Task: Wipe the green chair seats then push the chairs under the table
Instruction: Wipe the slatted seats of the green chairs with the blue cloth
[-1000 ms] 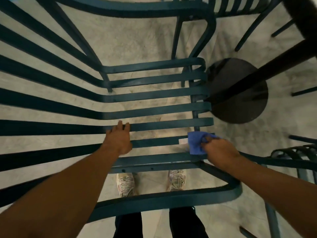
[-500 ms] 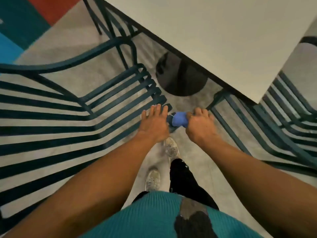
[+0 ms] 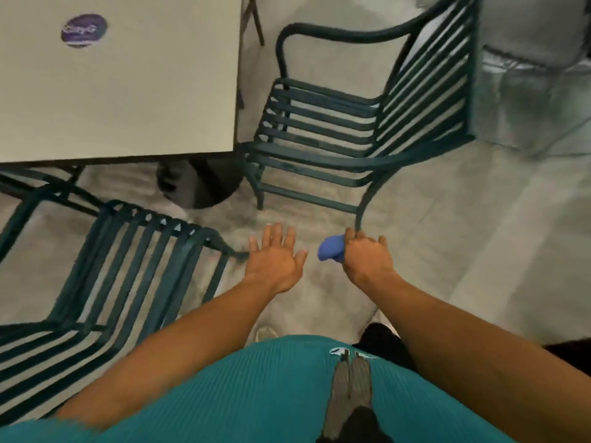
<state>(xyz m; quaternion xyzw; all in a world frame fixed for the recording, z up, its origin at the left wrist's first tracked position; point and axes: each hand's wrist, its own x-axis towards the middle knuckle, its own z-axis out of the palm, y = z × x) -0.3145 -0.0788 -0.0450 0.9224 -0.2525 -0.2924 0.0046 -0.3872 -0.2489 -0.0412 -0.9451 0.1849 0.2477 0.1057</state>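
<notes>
Standing between two green slatted chairs, the person has the left hand point(image 3: 275, 257) spread flat and empty. The right hand point(image 3: 367, 259) grips a bunched blue cloth point(image 3: 331, 248), likely for the far chair's seat point(image 3: 319, 123), which sits beside the worktop point(image 3: 128, 91); the near chair point(image 3: 128, 266) stands pulled out.

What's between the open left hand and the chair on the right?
Only bare floor in the head view. The left hand hovers open, short of the right chair; nothing lies in that stretch.

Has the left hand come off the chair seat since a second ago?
Yes. The left hand has lifted off the slatted chair seat and now hovers open beside its corner, over bare floor.
</notes>
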